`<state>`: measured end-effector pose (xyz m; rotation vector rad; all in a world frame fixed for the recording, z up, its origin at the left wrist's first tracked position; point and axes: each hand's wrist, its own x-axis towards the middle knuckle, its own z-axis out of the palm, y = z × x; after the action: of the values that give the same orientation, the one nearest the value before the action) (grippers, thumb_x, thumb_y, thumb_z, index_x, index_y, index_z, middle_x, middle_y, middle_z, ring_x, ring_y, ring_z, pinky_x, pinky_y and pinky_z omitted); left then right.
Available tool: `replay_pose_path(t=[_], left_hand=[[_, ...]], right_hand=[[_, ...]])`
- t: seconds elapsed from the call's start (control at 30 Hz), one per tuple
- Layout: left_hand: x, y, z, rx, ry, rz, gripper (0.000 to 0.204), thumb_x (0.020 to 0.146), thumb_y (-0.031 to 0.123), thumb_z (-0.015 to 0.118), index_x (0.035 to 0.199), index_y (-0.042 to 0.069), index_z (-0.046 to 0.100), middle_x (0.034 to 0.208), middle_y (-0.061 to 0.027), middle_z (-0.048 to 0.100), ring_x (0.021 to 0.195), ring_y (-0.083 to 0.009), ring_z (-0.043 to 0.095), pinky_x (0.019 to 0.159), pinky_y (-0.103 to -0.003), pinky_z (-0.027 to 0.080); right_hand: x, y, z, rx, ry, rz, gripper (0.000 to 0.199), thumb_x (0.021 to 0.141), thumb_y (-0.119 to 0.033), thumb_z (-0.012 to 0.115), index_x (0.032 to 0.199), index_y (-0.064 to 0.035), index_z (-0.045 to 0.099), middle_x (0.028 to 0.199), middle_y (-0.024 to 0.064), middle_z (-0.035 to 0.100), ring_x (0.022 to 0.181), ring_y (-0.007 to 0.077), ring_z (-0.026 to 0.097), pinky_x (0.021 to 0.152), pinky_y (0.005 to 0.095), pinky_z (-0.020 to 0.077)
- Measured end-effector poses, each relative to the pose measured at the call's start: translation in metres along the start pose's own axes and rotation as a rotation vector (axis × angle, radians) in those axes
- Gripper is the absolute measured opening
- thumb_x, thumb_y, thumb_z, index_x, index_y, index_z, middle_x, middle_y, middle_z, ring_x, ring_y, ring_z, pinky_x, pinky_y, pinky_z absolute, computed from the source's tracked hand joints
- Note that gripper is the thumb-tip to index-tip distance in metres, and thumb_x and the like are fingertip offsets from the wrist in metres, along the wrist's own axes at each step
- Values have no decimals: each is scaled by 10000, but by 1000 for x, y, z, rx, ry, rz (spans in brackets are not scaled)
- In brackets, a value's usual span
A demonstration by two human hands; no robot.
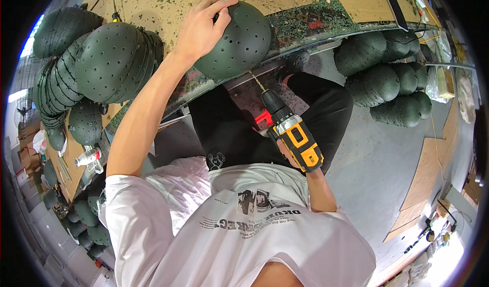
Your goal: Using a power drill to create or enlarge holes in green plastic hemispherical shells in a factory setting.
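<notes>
One relation to observe first: the line from the drill bit (257, 81) to the near rim of the dark green shell (239, 45). Read the shell as domed, pierced by many small holes, and too nearly round to give a clear long axis. Locate it at the near edge of the tabletop (326, 20), ahead and to the left of the power drill (297, 139). Take the long axis from the drill instead: runs from the yellow-and-black body forward and leftward through the black chuck (274, 104) to the bit, aimed at the near rim. Place the bit tip at or just beside that rim; cannot tell from this view whether touching or apart.

Rank the hands by nearness to the shell: left in contact, right set back by the length of the drill. Left hand (200, 28): clasped over the upper left of the dome, back of the hand uppermost, fingers bent across the crown, forearm extended forward from the left. Right hand (286, 153): wrapped around the drill grip, largely hidden beneath the body; trigger finger not visible. Right forearm: short in view, held close to the torso above the lap. Judge drill angle at the right wrist, together with steadiness under the left palm, as the controlling factors for alignment.
</notes>
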<state>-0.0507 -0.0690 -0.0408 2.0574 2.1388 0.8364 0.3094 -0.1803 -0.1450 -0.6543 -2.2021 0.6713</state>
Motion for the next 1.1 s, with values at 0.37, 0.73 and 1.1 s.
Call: replay_pose_path(t=[0.37, 0.73, 1.1], left_hand=[[-2, -4, 1, -2, -7, -6, 352, 987, 266, 461, 1272, 178, 648, 1326, -106, 590, 1235, -311, 527, 1050, -396, 416], [-1, -5, 2, 4, 11, 23, 361, 984, 270, 454, 1269, 160, 648, 1311, -127, 598, 1227, -328, 535, 1051, -404, 419], [1, -2, 2, -20, 33, 27, 346, 969, 260, 464, 1231, 160, 668, 1263, -123, 620, 1158, -337, 564, 1013, -417, 436]], right_hand=[[20, -6, -5, -44, 13, -136, 246, 753, -6, 772, 979, -62, 695, 919, 56, 711, 798, 227, 673, 713, 333, 493], [13, 5, -2, 202, -89, 7, 203, 745, -13, 760, 903, 7, 634, 788, 49, 652, 674, 143, 655, 614, 254, 496], [-5, 6, 3, 331, -240, 443, 177, 771, -98, 791, 910, -126, 686, 862, 27, 698, 810, 250, 663, 790, 418, 473]])
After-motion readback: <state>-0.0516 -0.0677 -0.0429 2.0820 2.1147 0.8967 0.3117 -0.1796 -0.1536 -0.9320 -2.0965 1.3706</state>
